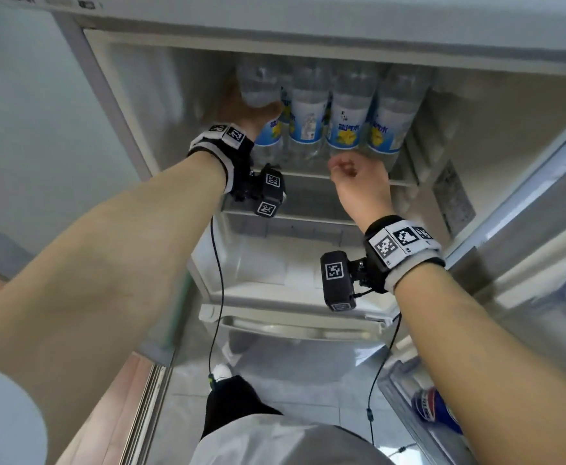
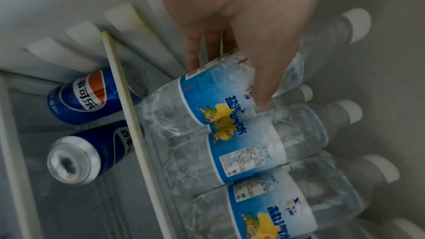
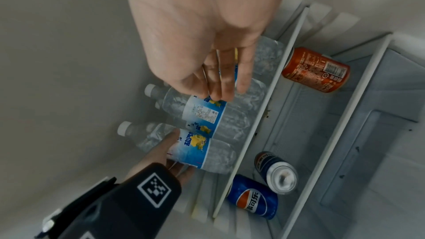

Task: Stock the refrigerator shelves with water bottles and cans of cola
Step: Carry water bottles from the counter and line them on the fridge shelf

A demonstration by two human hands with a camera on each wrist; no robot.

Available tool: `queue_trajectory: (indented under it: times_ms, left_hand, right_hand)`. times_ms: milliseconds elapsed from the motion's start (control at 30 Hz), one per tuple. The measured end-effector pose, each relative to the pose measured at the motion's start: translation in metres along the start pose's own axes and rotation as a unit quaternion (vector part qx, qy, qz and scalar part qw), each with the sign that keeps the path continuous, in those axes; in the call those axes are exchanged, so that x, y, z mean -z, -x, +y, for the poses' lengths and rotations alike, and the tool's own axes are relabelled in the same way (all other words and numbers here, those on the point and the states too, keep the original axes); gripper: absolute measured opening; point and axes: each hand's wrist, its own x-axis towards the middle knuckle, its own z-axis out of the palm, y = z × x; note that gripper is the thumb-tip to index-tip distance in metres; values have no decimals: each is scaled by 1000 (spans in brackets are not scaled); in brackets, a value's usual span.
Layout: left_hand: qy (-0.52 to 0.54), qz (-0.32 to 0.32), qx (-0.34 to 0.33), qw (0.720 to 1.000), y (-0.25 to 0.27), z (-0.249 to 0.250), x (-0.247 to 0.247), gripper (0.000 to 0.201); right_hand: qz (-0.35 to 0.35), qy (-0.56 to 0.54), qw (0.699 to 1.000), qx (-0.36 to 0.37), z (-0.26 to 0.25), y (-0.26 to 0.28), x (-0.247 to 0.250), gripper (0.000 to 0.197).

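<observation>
The refrigerator (image 1: 342, 25) is cut off at every edge of the head view, and its bottle tops there are blurred. On the top shelf (image 1: 308, 174) stands a row of water bottles (image 1: 348, 119). The left hand (image 1: 241, 109) grasps the leftmost bottle (image 2: 207, 94) at the row's left end. The right hand (image 1: 358, 182), fingers loosely curled and holding nothing, hovers just before the row. Two blue cola cans (image 2: 85, 95) lie on the shelf below.
</observation>
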Motion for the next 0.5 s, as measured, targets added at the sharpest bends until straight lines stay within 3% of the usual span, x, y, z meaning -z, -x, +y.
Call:
queue_trajectory:
  times_ms: [133,233,367,500]
  left_hand:
    - [-13,-20,4,1000,1,-24,-12,70]
    - [-98,-41,2,994,7,-46,-16,40]
    - [-102,-10,11,995,-2,-54,-24,62]
    - [-111,-13,-10,994,-22,-74,-29,68]
  right_hand:
    - [6,1,1000,-4,3,-2,-8,16]
    - [2,-3,1000,-8,4,-3,-12,17]
    - [-10,5,1000,-19,5,-3,-20,17]
    - [-19,15,1000,-19,5,-4,-21,17]
